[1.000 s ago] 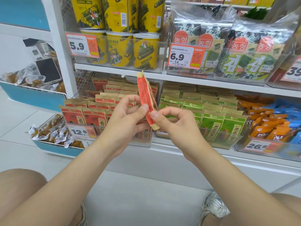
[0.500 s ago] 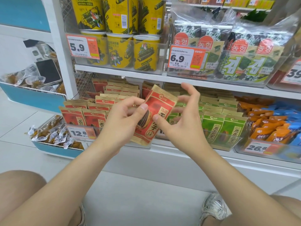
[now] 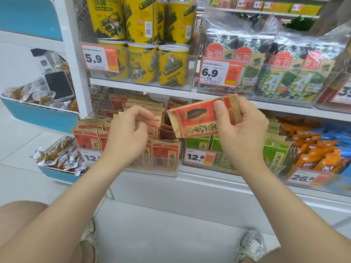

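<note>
Your left hand point(image 3: 127, 135) hangs with its fingers point(image 3: 144, 118) loosely curled, holding nothing, just in front of the red packets point(image 3: 165, 154) standing in their bin point(image 3: 174, 168). Your right hand point(image 3: 241, 133) grips one seed packet point(image 3: 197, 118) turned sideways, thumb pressed on its printed face and fingers curled behind its right end. It is held in the air above the green packets point(image 3: 275, 154), below the yellow cans point(image 3: 171, 67).

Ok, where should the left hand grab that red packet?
Probably pinch the free left end, coming in from the left. The red packet lies sideways, flat face to the camera, and the right hand covers its right end. The left hand hangs close by, holding nothing.
</note>
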A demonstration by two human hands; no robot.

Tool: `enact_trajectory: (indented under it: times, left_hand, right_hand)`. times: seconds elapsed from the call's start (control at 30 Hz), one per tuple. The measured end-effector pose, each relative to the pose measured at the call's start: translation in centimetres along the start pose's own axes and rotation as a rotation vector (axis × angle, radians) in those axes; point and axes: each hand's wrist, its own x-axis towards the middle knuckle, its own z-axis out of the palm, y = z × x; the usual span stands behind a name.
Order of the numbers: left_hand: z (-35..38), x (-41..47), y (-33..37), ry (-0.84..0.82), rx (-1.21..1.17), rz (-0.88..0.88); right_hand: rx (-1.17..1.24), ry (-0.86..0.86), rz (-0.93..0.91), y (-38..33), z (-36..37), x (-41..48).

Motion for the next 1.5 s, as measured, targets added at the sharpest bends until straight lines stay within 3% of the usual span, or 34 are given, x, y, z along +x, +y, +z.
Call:
enact_trajectory:
  times: [0.07,0.17,0.27,0.43,0.6,0.77,0.97,1.3,1.5]
  left_hand:
    - [-0.2,0.5,0.0,-0.116,0.131,0.001]
    - [0.1,1.1,0.0,-0.277,0.399,0.150]
    - [0.1,1.8,-0.2,-0.420,0.613,0.296]
    - [0.2,2.6,-1.2,-0.597,0.781,0.325]
    - [0.0,2.4,-2.4,-0.581,0.752,0.357]
    - [0.3,2.7,-3.4,-0.547,0.705,0.343]
    - [0.5,2.3,-3.3,-0.488,0.710,0.374]
    - [0.8,2.1,-2.8,-0.486,0.764,0.346]
    - [0.6,2.2,-2.4,-0.499,0.717,0.312]
  right_hand:
    - [-0.025,0.004,-0.034,0.1,0.3,0.7]
    - [-0.092,-0.059,-0.127,0.7,1.4,1.7]
    - [-0.145,-0.213,-0.193,1.2,2.8,2.4]
    - [-0.205,-0.472,-0.315,1.3,4.8,3.0]
    - [-0.393,-0.658,-0.412,1.0,7.0,3.5]
    - [-0.482,-0.910,-0.371,1.5,8.9,2.9]
    - [-0.668,-0.910,-0.428,1.5,9.7,3.6]
    - [-0.717,-0.992,-0.495,2.0,10.8,3.7]
    - [-0.823,-0.958,-0.580,1.9,11.2,3.8]
